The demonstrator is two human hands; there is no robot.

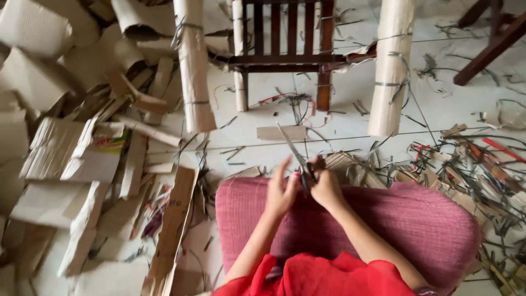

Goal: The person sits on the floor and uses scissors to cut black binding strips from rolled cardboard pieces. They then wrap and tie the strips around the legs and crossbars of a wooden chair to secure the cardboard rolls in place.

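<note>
My right hand (326,189) grips the dark handles of a pair of scissors (296,153), whose blades point up and to the left over the floor. My left hand (280,192) is beside it with the fingers spread and blurred, close to the scissor handles; whether it touches them I cannot tell. Both hands hover above my lap, which is covered by pink-red cloth (416,219). A wooden chair (285,55) with legs wrapped in cardboard (193,66) stands on the floor ahead of me.
Heaps of torn cardboard sheets (71,159) cover the floor on the left. Cut plastic straps and cardboard scraps (471,159) litter the right side. A flat cardboard strip (282,132) lies near the chair. A second dark wooden frame (493,38) is at the top right.
</note>
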